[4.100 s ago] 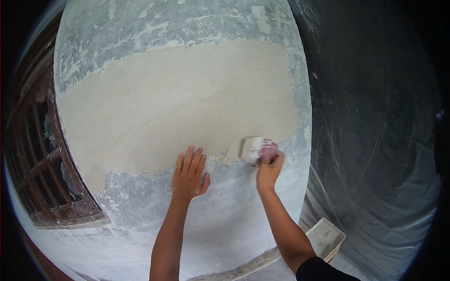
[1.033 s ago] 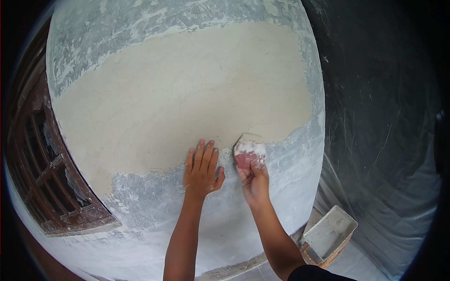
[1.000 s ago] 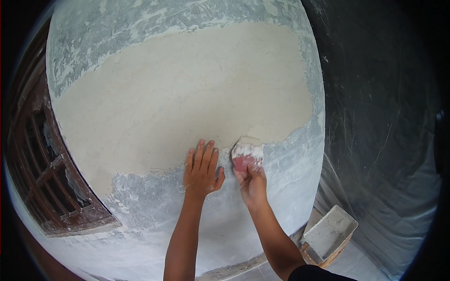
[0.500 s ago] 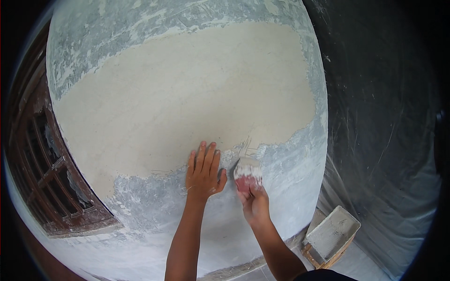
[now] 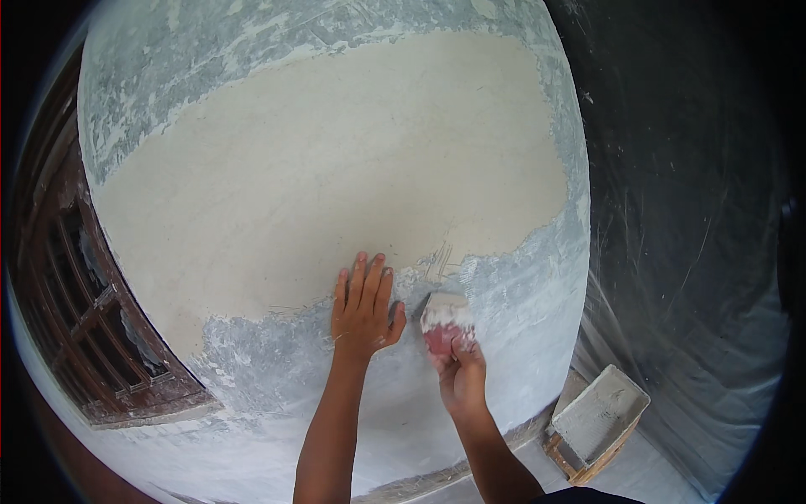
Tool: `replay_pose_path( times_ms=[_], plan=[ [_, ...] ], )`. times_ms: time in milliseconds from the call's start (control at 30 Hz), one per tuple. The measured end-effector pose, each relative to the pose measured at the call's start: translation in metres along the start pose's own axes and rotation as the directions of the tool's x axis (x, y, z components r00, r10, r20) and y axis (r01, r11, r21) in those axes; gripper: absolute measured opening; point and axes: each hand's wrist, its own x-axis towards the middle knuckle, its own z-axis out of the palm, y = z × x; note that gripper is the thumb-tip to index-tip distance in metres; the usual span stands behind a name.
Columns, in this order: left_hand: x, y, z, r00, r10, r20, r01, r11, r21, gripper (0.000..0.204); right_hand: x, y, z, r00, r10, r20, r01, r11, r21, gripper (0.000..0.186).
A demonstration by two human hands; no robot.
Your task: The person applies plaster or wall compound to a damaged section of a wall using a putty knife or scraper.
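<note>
My left hand (image 5: 363, 307) lies flat against the wall, fingers stretched upward over the lower edge of a cream plaster patch (image 5: 353, 160). To its right, my right hand (image 5: 462, 374) is closed round the lower end of a red putty knife (image 5: 449, 323). White plaster coats much of the knife, and its broad edge points up, just below the patch. I cannot tell whether that edge touches the wall. Above it, short scratch marks (image 5: 438, 260) cut into the patch border.
A barred brown wooden window (image 5: 109, 319) is set in the wall at the left. At lower right, a rectangular tray (image 5: 631, 424) smeared with plaster rests on a wooden support (image 5: 579, 475). Dark plastic sheeting (image 5: 672, 218) hangs along the right.
My right hand has drawn the putty knife a little down and to the right, off the scratched spot, which now shows more fully. My left hand keeps its place.
</note>
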Motion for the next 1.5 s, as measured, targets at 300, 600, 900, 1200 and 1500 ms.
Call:
replay_pose_path(
  times_ms=[300, 600, 900, 1200, 1500],
  plan=[
    [-0.001, 0.002, 0.003, 1.0, -0.021, 0.007, 0.021, 1.0, 0.019, 0.049, 0.033, 0.001, -0.005, 1.0, -0.028, -0.003, 0.028, 0.998, -0.047, 0.026],
    [0.0, 0.002, 0.003, 1.0, -0.013, 0.011, 0.013, 1.0, 0.015, 0.049, 0.034, -0.025, 0.025, 0.977, -0.175, 0.125, 0.177, 0.984, -0.008, 0.022],
    [-0.001, 0.0, 0.001, 1.0, -0.005, 0.03, 0.005, 1.0, 0.006, 0.048, 0.008, -0.021, 0.005, 0.999, -0.043, -0.017, 0.043, 0.999, -0.027, 0.022],
    [-0.001, 0.001, 0.002, 0.999, 0.012, 0.041, -0.012, 1.0, 0.004, 0.049, 0.014, -0.002, -0.009, 0.997, -0.011, 0.082, 0.012, 1.0, -0.022, 0.028],
    [-0.001, 0.003, 0.004, 0.999, -0.004, 0.037, 0.003, 1.0, 0.024, 0.05, 0.037, -0.034, 0.014, 0.977, -0.153, 0.151, 0.16, 0.986, -0.036, 0.025]
  ],
)
